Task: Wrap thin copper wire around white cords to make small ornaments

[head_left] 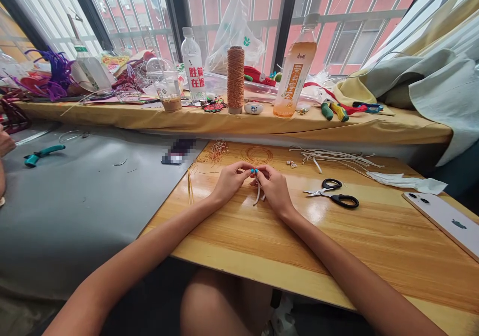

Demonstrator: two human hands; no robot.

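Forearms (pixel 337 260) cross table edge (pixel 247 273); pinched cord (pixel 257 196) well inside.

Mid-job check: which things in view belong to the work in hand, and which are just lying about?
Likely part of the work: held cord, loose cords, scissors, perhaps thread spool.
Probably just lying about: white phone, orange bottle, water bottle, plastic cup.

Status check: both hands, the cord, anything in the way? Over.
Left hand and right hand close together, pinching pale cord. Loose cord ends hang below. Black-handled scissors lie to the right, apart from both hands.
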